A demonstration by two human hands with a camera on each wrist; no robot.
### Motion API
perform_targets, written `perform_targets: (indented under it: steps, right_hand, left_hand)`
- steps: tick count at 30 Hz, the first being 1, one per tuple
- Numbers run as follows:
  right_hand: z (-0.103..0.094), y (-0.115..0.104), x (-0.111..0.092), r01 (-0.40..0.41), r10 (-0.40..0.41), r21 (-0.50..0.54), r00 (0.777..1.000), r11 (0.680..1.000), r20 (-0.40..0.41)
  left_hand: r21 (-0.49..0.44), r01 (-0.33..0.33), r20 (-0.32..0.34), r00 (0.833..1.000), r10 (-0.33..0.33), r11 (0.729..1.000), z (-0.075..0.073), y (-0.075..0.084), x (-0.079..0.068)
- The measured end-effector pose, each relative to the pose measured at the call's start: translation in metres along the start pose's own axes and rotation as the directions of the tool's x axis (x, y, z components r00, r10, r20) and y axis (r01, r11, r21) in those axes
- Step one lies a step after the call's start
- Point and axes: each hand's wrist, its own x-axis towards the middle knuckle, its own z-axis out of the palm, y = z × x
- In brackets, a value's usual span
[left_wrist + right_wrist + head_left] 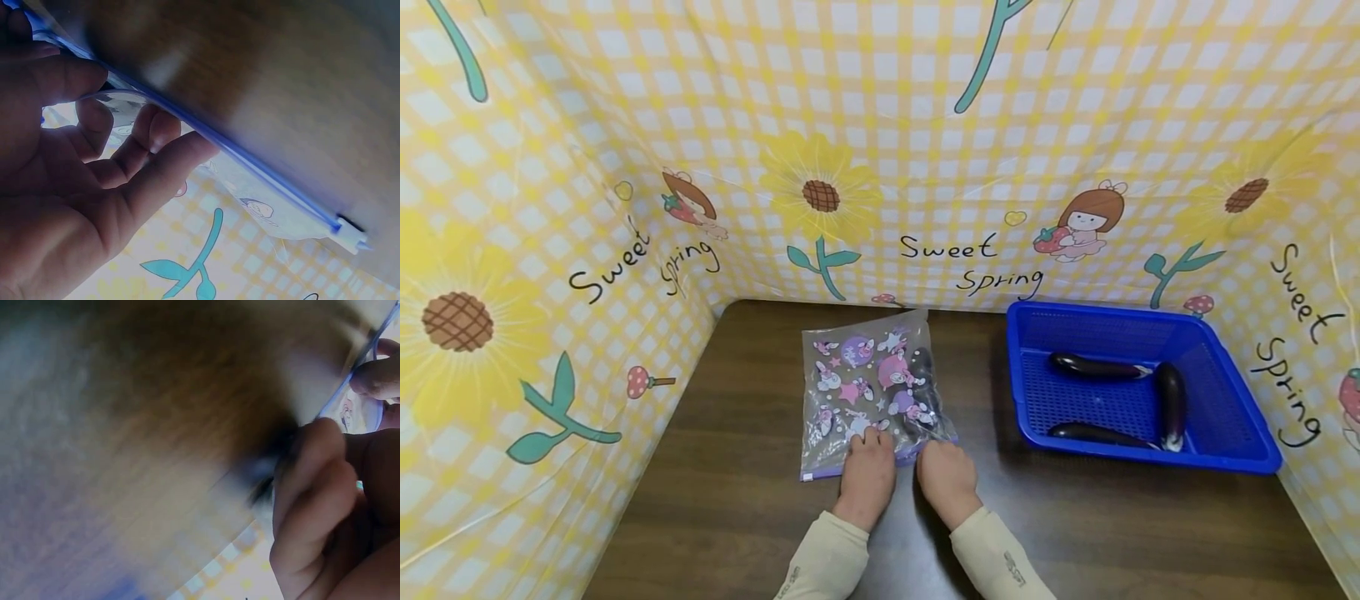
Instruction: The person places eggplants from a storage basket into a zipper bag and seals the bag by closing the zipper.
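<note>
The left hand (868, 475) and right hand (949, 479) pinch the near edge of the bag (868, 393) lying just ahead, its purple zip (830, 473) running side to side, with the white slider (807, 477) nearer the left hand.

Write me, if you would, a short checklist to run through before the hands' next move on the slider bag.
1. Slider bag lying on the wood-grain table: ok.
2. Left hand gripping the bag's near edge: ok.
3. Right hand gripping that edge too: ok.
4. Purple zip fully closed: not ok; its edges part by the left hand.
5. White slider at the bag's left end: ok.
6. Eggplant count inside: cannot tell through the printed film.
</note>
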Motion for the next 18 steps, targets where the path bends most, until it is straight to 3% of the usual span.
perform_targets:
  steps: [5, 10, 13, 18]
  right_hand:
    - [0.001, 0.002, 0.002, -0.015, 0.015, 0.000, 1.000, 1.000, 0.021]
    - [-0.013, 0.003, -0.001, 0.039, -0.039, -0.002, 0.997, 0.999, 0.059]
    - [-0.036, 0.005, 0.001, 0.081, -0.083, 0.028, 0.993, 0.996, 0.089]
    - [-0.094, 0.019, 0.019, 0.141, -0.157, 0.133, 0.981, 0.981, 0.114]
  left_hand:
    - [0.002, 0.000, 0.005, 1.000, 0.000, 1.000, 0.002, 0.000, 0.000]
    - [0.010, -0.022, 0.026, 0.999, 0.021, 1.000, 0.001, -0.001, 0.000]
    - [-0.017, -0.025, 0.063, 0.998, 0.026, 1.000, -0.001, -0.001, 0.000]
    - [-0.052, -0.023, 0.100, 0.995, 0.029, 0.998, -0.003, -0.002, 0.001]
